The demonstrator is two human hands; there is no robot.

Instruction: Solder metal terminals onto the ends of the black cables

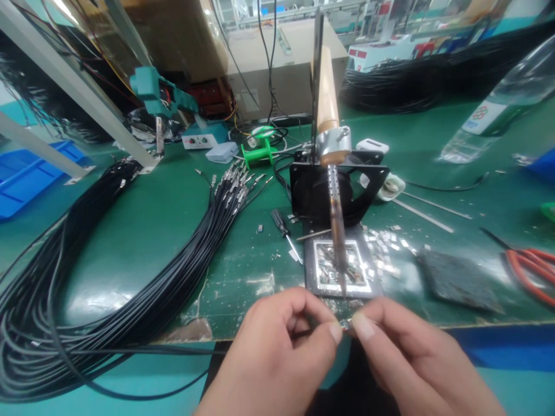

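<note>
My left hand (286, 352) is closed in a pinch on the end of a black cable (217, 349), which comes in from the left. Between the fingertips of both hands shows a small metal connector (346, 323), blurred and mostly covered. My right hand (407, 358) pinches its right side with thumb and forefinger. Just above hangs the tip of a soldering iron (337, 225), clamped by its wooden handle and pointing down. Below the iron lies a white-rimmed square tray (318, 283) with small metal bits in it.
A big bundle of black cables (173, 289) spreads over the left. Loose metal pieces (385, 248) lie beside the tray. A screwdriver (284, 228), a black fan (321, 193), a dark pad (459, 280), red-handled pliers (529, 268) and a plastic bottle (485, 127) stand around.
</note>
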